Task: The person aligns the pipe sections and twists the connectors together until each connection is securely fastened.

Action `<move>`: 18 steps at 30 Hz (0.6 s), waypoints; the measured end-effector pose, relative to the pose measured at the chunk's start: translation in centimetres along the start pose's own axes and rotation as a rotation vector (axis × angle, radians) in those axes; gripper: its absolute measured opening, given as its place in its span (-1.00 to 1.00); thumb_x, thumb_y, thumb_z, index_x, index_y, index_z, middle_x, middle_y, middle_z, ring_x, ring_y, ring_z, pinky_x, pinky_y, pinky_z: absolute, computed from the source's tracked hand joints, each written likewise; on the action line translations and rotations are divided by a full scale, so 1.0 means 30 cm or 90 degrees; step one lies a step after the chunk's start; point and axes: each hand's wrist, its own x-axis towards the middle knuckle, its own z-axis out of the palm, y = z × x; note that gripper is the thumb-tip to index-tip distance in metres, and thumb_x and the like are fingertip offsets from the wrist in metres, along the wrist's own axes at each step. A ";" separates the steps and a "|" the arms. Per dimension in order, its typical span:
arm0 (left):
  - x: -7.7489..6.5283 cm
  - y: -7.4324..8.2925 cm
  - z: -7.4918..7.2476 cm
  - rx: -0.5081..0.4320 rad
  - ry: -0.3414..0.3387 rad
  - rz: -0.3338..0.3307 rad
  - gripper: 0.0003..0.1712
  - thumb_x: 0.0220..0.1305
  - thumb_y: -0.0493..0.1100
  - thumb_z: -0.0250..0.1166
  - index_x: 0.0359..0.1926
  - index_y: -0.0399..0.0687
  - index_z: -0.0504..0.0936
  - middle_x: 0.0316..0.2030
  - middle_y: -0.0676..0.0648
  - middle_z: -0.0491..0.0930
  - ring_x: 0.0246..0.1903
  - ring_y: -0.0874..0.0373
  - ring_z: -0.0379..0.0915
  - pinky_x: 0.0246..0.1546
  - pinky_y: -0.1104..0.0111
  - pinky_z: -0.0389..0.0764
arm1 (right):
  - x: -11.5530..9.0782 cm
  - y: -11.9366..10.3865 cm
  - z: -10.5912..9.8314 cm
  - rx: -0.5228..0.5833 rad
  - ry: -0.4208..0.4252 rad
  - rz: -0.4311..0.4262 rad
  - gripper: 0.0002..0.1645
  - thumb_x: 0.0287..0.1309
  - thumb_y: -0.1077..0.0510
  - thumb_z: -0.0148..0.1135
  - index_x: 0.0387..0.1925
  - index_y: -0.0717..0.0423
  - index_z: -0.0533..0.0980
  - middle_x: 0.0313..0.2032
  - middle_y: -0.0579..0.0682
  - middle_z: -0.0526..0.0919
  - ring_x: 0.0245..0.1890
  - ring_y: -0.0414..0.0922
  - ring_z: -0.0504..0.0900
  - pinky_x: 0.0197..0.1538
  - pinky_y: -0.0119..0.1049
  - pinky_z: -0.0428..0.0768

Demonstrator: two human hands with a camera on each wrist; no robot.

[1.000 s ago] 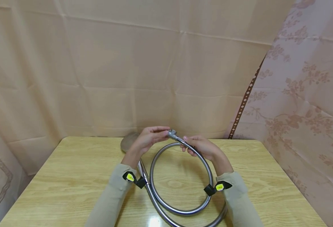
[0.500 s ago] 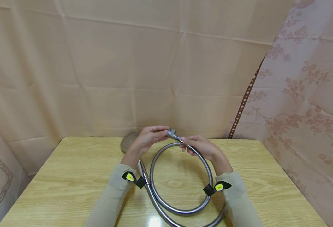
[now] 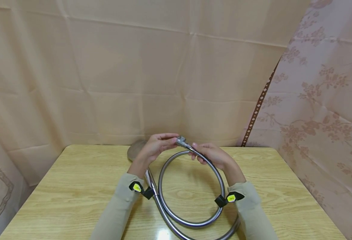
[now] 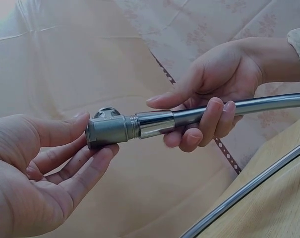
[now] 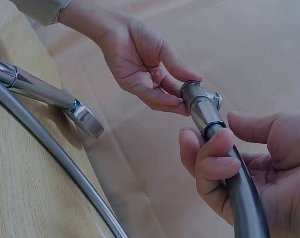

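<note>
My left hand (image 3: 157,147), at 11 o'clock of a looped metal hose (image 3: 195,225), pinches the far end of a metal fitting (image 3: 181,141) between thumb and fingers, a hold that seems chosen to leave its threads (image 4: 135,127) in view. My right hand (image 3: 213,156), at 1 o'clock, curls its fingers round the hose just behind a shiny collar (image 4: 157,124), probably to keep fitting and collar in line; how deeply the two engage, I cannot tell. The fitting sits at 12 o'clock of the loop, above the table's far edge. At 10 o'clock lies a shower head (image 3: 134,151), perhaps set aside to leave room for my hands. Below spreads a wood-grain table (image 3: 88,190), glare at 6 o'clock; a creased beige cloth (image 3: 118,66) hangs at 12, a flowered one (image 3: 329,100) at 2.
</note>
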 end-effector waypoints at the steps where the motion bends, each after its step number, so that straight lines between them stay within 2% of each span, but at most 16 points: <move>1: 0.000 0.001 0.000 0.002 0.001 -0.002 -0.63 0.41 -0.40 0.23 0.19 -0.45 0.56 -0.16 0.02 0.74 -0.11 0.20 0.71 0.13 0.28 0.70 | 0.001 0.000 -0.001 0.001 0.003 0.000 -0.49 0.58 -0.06 -0.04 -0.09 0.31 0.61 -0.38 -0.08 0.64 -0.58 -0.32 0.41 -0.51 -0.52 0.38; 5: 0.002 0.000 -0.002 0.009 0.006 -0.009 -0.62 0.42 -0.38 0.23 0.20 -0.44 0.56 -0.14 0.02 0.74 -0.11 0.20 0.71 0.15 0.27 0.69 | 0.003 0.003 -0.002 0.014 0.010 0.002 -0.63 0.51 0.08 0.09 0.00 0.35 0.55 -0.33 -0.07 0.64 -0.55 -0.31 0.43 -0.49 -0.53 0.40; 9: 0.003 -0.002 -0.003 0.013 0.010 -0.012 -0.64 0.42 -0.38 0.24 0.18 -0.42 0.58 -0.13 0.01 0.74 -0.10 0.19 0.71 0.15 0.27 0.69 | 0.003 0.003 0.000 0.025 0.009 -0.003 -0.74 0.44 0.19 0.17 -0.02 0.34 0.50 -0.33 -0.08 0.63 -0.52 -0.29 0.45 -0.47 -0.52 0.43; 14: 0.002 0.000 -0.002 0.006 0.006 -0.012 -0.64 0.41 -0.39 0.24 0.18 -0.42 0.58 -0.14 0.02 0.74 -0.10 0.19 0.71 0.14 0.27 0.70 | 0.002 0.002 0.001 0.030 0.006 -0.004 -0.86 0.44 0.19 0.17 -0.15 0.21 0.55 -0.35 -0.07 0.63 -0.53 -0.29 0.45 -0.48 -0.52 0.42; 18: 0.000 0.003 -0.001 0.001 0.002 -0.010 -0.61 0.41 -0.39 0.24 0.20 -0.46 0.54 -0.15 0.03 0.74 -0.11 0.20 0.70 0.13 0.29 0.70 | 0.002 0.001 0.000 0.032 0.004 -0.002 -0.85 0.47 0.17 0.14 -0.20 0.17 0.57 -0.36 -0.07 0.63 -0.55 -0.30 0.44 -0.50 -0.53 0.41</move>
